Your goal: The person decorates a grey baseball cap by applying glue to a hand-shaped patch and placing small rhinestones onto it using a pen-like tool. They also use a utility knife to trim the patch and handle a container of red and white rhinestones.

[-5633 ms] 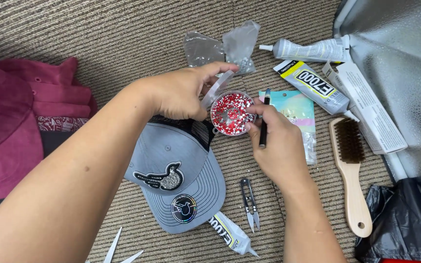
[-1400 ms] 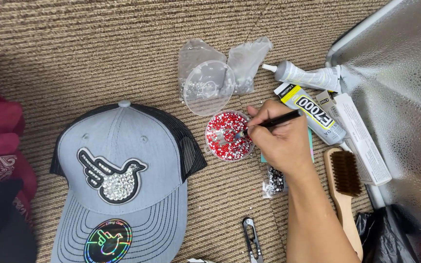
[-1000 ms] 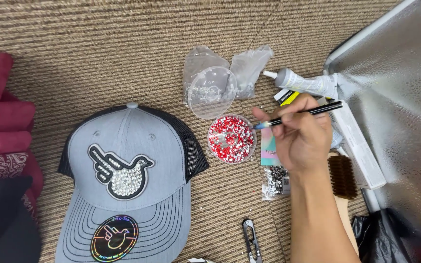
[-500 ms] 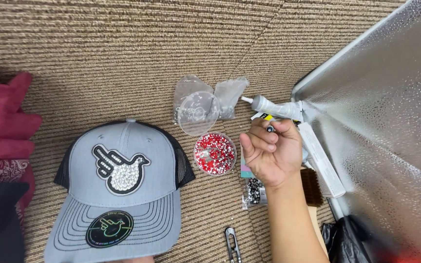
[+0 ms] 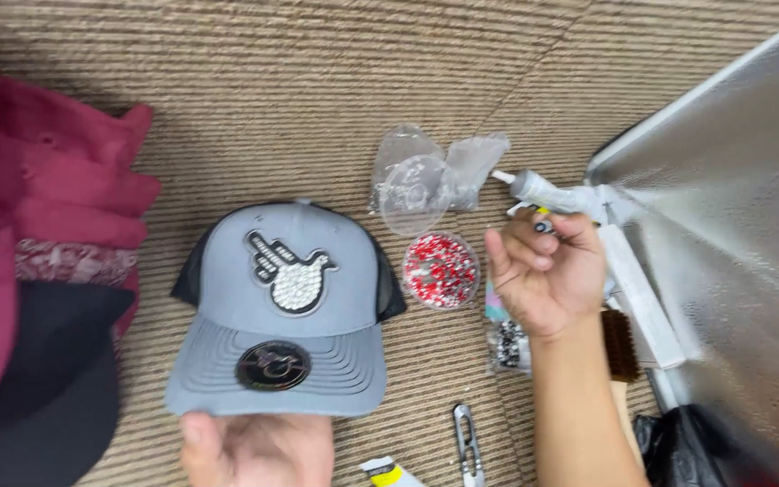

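A grey cap (image 5: 317,311) with black mesh sides lies on the ribbed carpet. It has a rhinestone bird patch (image 5: 290,275) on the front and a round dark sticker (image 5: 272,365) on the brim. My left hand (image 5: 259,446) grips the brim's near edge. My right hand (image 5: 547,275) hovers palm up, fingers curled, to the right of a round dish of red and white beads (image 5: 441,269). Its fingertips are at a white glue tube (image 5: 552,194). A dark bit shows at the fingertips; what it is I cannot tell.
Clear plastic bags and a clear lid (image 5: 416,180) lie behind the dish. A small bag of dark beads (image 5: 507,343), a brush (image 5: 622,347), snips (image 5: 468,437) and a yellow-tipped tube (image 5: 389,473) lie nearby. Silver sheet (image 5: 732,225) at right; red clothing (image 5: 38,225) and a dark cap (image 5: 38,388) at left.
The thin black tool in my right hand is no longer visible. That hand turned palm up and curled by the glue tubes. My left hand came into view at the cap's brim.
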